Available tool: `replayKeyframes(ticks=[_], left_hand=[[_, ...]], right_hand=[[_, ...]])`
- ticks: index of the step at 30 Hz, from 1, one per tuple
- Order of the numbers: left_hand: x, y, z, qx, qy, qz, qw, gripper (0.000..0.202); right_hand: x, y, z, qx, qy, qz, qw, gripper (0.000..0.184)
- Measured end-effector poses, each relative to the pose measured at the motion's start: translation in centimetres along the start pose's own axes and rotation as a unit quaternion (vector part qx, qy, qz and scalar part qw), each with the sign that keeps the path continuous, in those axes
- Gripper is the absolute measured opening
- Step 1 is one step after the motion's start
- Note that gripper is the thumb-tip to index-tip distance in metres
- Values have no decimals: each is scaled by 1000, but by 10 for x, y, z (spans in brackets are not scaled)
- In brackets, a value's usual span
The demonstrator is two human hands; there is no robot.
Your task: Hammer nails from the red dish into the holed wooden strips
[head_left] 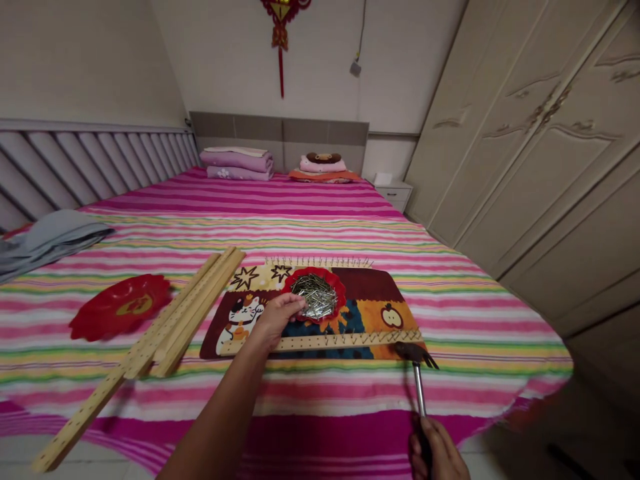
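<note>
My left hand reaches to the near left edge of a red scalloped dish heaped with metal nails. Its fingers are pressed together at the nails; what they pinch, if anything, I cannot make out. In my right hand is the black grip of a claw hammer, its head over the right end of a drilled wooden strip. Nails stand in the strip's right part, while holes show further left. My left wrist hides part of it. Beneath lies a patterned mat.
Behind the dish lies another strip with a row of upright nails. Several drilled wooden strips are stacked at the left, beside a red plate. Everything rests on a striped bed cover; grey cloth lies far left, a wardrobe stands right.
</note>
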State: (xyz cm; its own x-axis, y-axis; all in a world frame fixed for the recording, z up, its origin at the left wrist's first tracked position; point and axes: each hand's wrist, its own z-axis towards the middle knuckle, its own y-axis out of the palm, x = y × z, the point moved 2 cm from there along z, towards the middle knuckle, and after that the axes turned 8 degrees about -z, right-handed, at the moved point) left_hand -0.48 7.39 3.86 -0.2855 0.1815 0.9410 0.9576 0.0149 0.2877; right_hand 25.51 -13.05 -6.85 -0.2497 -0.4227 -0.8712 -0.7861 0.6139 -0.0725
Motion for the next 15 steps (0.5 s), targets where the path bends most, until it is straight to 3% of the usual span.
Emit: replayKeyframes(ticks=[4,9,15], left_hand=[[-4,3,-18,-20,-40,-63,997,33],[-19,-1,-32,24,-79,-130,988,36],[-30,-9,-39,44,-89,-135,986,25]], right_hand=[[-2,1,-1,-11,-4,1,1000,45],[-5,2,-1,-31,-10,1,999,46],[0,-1,4,-51,-24,7,998,44]])
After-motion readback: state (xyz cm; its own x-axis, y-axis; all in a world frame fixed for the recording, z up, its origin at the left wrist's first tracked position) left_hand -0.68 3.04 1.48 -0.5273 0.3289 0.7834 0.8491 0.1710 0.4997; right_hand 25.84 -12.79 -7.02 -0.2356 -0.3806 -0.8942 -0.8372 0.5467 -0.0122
